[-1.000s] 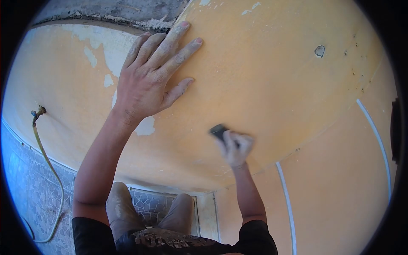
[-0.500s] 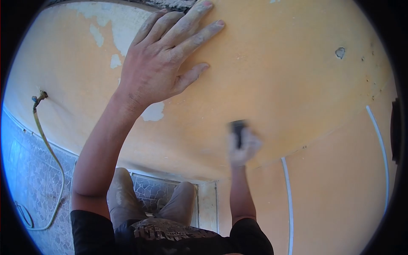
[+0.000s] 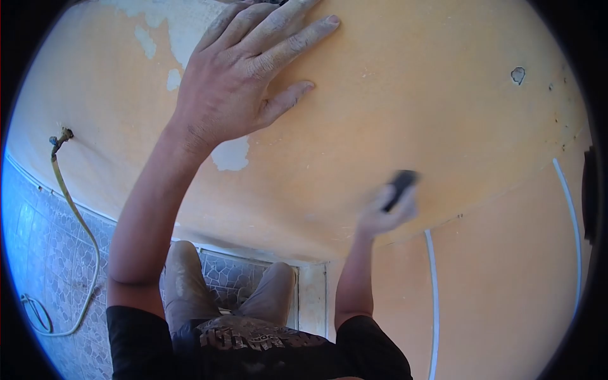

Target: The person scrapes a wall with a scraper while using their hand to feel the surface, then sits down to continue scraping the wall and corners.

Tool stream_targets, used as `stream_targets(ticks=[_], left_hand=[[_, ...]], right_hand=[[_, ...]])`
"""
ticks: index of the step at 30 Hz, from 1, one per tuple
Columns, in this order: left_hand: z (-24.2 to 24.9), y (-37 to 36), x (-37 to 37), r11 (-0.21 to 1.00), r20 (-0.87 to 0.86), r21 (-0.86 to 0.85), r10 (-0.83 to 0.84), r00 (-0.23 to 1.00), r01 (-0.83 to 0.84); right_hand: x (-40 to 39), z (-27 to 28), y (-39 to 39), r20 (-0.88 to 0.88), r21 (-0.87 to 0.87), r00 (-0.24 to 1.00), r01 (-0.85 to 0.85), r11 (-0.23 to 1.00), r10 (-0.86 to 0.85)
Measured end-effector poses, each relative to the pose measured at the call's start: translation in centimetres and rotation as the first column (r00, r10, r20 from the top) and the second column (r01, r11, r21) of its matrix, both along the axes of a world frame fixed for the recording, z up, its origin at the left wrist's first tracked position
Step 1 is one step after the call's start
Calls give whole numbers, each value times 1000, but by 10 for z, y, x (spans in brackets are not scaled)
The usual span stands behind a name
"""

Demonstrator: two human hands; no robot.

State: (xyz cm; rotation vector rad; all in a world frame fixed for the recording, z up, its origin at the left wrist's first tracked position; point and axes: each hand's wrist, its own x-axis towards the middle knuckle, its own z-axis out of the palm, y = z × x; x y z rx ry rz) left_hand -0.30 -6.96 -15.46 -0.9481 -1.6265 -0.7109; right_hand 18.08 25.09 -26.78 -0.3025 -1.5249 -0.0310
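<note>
My left hand (image 3: 237, 79) lies spread against the yellow-orange wall (image 3: 392, 95), fingers apart and coated with pale dust. Below its wrist is a white patch of bare plaster (image 3: 230, 155) where paint has come off. Lower and to the right, my right hand (image 3: 389, 212) grips a small dark block (image 3: 400, 189) close to the wall. Motion blurs both that hand and the block, so the block's exact kind does not show. Dust whitens the right fingers too.
At the left a tap (image 3: 61, 138) sticks out of the wall with a hose (image 3: 79, 221) hanging to the tiled floor (image 3: 63, 266). White conduits (image 3: 433, 297) run along the adjoining wall at the right. A chipped hole (image 3: 518, 75) marks the upper right.
My right hand has swept the dark block to the right and slightly up along the wall, tilting it. My left hand stays spread on the wall; the view has shifted slightly.
</note>
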Motion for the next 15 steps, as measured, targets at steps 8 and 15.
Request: stream_targets(ticks=[8,15], left_hand=[[-2,15,1,992,-95,107,83,992,-73],[2,1,5,1000,25,0,2,1000,-2]], right_hand=[[-1,-104,-45,489,342,872,-206,917,14],[12,3,-1,-378,-502,904,-384,775,202]])
